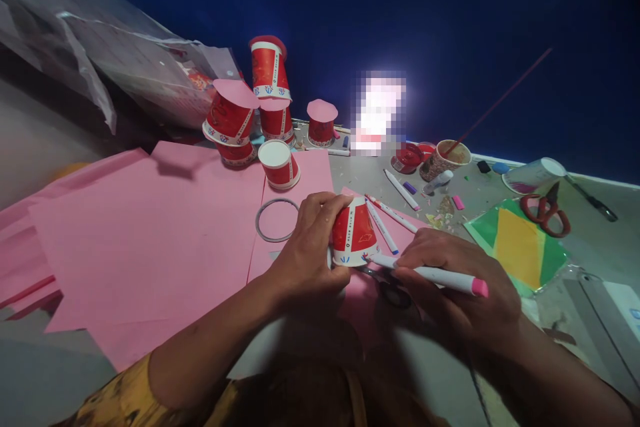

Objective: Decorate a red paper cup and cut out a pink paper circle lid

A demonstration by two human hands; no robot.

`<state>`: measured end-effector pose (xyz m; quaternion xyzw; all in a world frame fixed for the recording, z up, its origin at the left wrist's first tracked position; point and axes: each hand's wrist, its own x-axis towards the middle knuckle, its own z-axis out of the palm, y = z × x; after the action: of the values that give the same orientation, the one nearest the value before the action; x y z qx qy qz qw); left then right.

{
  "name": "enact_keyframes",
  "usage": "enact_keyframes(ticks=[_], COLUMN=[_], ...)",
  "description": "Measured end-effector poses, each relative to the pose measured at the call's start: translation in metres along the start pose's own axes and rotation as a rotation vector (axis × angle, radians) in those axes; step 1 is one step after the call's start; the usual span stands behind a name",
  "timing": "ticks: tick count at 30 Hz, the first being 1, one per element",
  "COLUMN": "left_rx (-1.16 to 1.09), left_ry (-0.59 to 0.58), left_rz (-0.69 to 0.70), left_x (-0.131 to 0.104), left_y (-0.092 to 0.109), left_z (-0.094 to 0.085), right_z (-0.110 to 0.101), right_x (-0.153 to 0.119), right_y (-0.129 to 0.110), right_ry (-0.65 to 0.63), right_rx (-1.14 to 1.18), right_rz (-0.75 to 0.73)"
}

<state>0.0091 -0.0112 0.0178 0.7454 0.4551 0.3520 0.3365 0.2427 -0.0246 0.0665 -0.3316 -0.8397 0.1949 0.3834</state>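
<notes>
- Left sleeve (120, 390): mustard yellow, darkly blotched, its hem leaving the forearm (215, 330) bare.
- Garment front (285, 393): dim from here, mostly shadow, a narrow tan strip (356, 392) down it.
- Left hand (310, 243), right hand (465, 273): both bare.

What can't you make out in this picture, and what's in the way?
All in the head view:
- Left side of the held cup: covered by the left hand.
- Lettering on that cup: too small to read.
- Part of the held marker: covered by fingers of the right hand.
- Glowing shape at the back: blurred into blocks.
</notes>
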Motion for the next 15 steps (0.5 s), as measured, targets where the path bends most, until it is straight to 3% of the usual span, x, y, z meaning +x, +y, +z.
enact_keyframes(ticks=[8,15], left_rx=[0.0,0.011], left_ry=[0.012,0.024], left_rz=[0.002,0.008], left_x=[0.003,0.001], left_y=[-0.001,-0.004], left_z=[-0.001,-0.002], right_z=[-0.005,-0.011], right_x=[-0.013,0.0], right_y=[0.004,0.002], right_ry=[0.151,0.021], right_rx=[-0.034,0.03], right_rz=[0.096,-0.056])
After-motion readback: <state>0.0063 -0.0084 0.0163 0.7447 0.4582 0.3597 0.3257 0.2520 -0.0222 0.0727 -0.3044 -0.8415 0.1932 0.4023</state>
